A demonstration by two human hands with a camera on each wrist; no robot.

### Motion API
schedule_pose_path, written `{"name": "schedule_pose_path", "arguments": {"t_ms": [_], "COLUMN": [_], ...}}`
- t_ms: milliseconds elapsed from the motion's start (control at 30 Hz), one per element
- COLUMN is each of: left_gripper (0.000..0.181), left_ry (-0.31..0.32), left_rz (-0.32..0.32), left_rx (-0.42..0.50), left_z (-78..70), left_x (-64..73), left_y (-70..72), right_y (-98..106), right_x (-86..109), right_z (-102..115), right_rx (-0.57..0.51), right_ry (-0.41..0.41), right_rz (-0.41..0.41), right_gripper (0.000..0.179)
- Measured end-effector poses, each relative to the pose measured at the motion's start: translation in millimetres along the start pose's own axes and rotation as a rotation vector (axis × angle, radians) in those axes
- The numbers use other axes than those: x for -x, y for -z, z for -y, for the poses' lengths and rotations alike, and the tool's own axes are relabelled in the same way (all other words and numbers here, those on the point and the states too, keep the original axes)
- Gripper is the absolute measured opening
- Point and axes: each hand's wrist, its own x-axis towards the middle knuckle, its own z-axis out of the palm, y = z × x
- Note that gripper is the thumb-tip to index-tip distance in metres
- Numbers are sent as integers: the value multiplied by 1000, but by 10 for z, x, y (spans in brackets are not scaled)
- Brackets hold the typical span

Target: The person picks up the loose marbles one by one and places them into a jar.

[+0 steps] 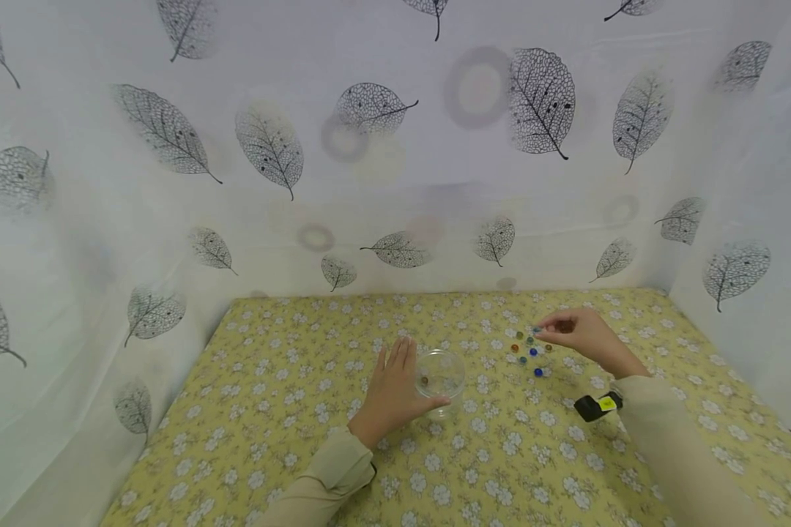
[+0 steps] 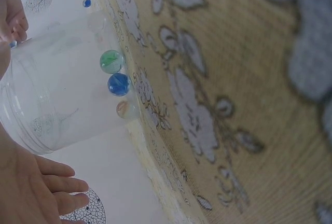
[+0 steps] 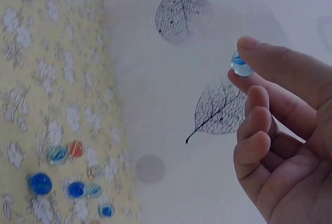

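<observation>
In the head view my left hand is beside a clear round jar, its fingers straight along the left side and its thumb across the front. The left wrist view has the jar standing on the cloth, with a green marble, a blue marble and a brownish marble at its base. My right hand is raised at the right, pinching a clear marble with blue swirls between thumb and index finger. Its other fingers are curled in.
Several loose marbles lie on the cloth below my right hand, among them a dark blue marble and an orange marble. A yellow floral cloth covers the table. White leaf-print sheeting hangs behind and at both sides.
</observation>
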Motion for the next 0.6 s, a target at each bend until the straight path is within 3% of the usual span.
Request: {"name": "schedule_pose_path", "arguments": {"t_ms": [600], "left_gripper": [112], "left_ry": [12], "left_rz": [14], "left_rx": [-6], "left_z": [-12], "left_x": [-9], "left_y": [8], "right_y": [-195], "right_x": [-73], "right_z": [447], "right_rx": [-78], "right_ry": [79], "right_rz": [17], "right_gripper": [26]}}
